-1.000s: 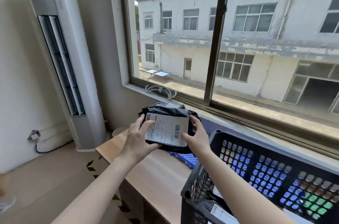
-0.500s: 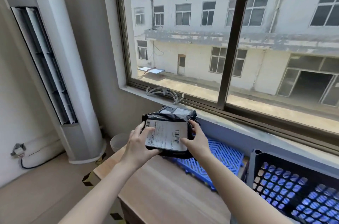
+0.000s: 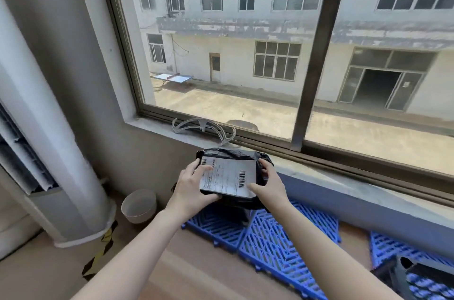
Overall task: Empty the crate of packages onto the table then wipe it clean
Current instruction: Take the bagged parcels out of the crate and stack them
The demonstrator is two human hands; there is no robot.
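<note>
Now | package (image 3: 228,177) | left hand (image 3: 189,189) fingers pinch left edge | right hand (image 3: 270,185) fingers pinch right edge

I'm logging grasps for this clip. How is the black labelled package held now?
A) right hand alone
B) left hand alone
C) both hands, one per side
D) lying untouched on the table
C: the left hand and the right hand each grip one side of the black package.

Wide dark-framed sliding window (image 3: 317,54), weathered white building (image 3: 240,27) beyond in daylight, grey concrete sill (image 3: 356,189), tall white column air conditioner (image 3: 54,132), round white bin (image 3: 139,204) beside it.
</note>
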